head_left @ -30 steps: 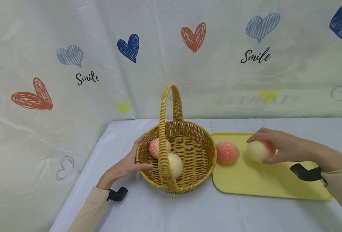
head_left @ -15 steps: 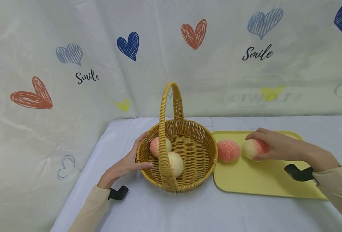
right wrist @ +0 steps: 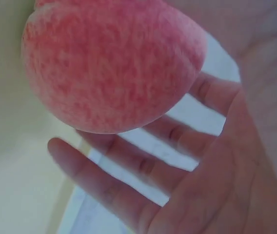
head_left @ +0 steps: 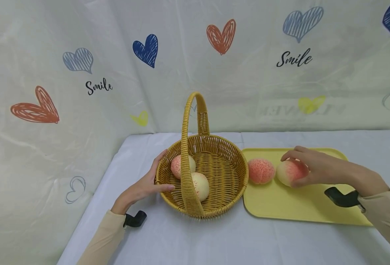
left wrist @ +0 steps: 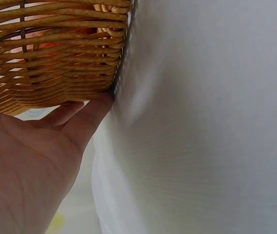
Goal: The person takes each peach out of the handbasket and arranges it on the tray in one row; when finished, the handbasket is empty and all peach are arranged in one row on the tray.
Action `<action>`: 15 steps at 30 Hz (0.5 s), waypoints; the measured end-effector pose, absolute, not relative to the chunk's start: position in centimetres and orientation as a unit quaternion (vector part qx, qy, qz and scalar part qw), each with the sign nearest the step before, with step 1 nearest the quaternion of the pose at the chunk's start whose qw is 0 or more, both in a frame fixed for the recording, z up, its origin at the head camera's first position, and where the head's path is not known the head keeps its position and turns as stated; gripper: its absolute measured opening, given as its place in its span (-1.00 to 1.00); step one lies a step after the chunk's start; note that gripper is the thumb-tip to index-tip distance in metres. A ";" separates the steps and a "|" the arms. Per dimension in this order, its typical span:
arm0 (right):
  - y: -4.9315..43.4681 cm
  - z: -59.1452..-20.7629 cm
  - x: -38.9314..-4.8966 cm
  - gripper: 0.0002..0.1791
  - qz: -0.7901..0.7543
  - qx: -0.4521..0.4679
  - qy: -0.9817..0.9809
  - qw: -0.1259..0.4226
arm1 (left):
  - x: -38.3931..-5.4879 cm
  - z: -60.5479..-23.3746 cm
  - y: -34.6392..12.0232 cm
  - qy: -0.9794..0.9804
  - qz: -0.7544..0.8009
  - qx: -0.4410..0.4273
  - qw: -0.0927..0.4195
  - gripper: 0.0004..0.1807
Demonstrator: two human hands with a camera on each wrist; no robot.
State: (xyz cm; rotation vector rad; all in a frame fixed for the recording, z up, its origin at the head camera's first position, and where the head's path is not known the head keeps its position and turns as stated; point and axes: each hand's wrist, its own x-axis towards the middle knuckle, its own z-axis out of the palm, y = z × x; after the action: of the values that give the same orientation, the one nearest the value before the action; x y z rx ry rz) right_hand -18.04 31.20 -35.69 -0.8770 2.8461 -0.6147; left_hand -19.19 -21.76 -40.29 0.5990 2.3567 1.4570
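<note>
A round wicker basket with a tall handle stands on the table. My left hand holds its left side, thumb over the rim and fingers along the outer wall. In the left wrist view, fingers lie against the basket's lower wall. Two pink-and-cream peaches lie inside; the front peach is partly behind the handle. My right hand has its thumb and fingers round another peach, low over the yellow tray. Up close, the peach hides some fingertips; the thumb is not visible there.
Another pink peach sits on the tray's left end, between the basket and the held peach. A white cloth covers the table. Behind it hangs a pale curtain printed with hearts and "Smile".
My right hand has carried its peach left, close beside the other one on the tray. The peach has turned, now showing more pink. My left hand has stayed on the basket.
</note>
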 end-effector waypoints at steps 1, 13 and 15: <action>31.1 -35.6 -18.0 -0.31 -0.199 -0.280 0.938 0.053 | -19.2 -40.3 -21.8 0.822 0.508 0.209 0.153 0.27; 30.8 -35.8 -17.9 -0.34 -0.177 -0.269 0.946 0.024 | -19.3 -40.3 -21.7 0.817 0.513 0.215 0.151 0.29; 30.9 -36.0 -17.8 -0.35 -0.181 -0.290 0.940 0.008 | -19.3 -40.3 -21.7 0.816 0.514 0.217 0.153 0.29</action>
State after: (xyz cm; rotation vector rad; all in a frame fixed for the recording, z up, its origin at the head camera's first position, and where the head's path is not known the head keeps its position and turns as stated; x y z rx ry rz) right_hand -17.81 30.85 -36.01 -0.9053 2.9375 -0.5664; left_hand -19.32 -21.67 -40.29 0.6211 2.3400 1.4751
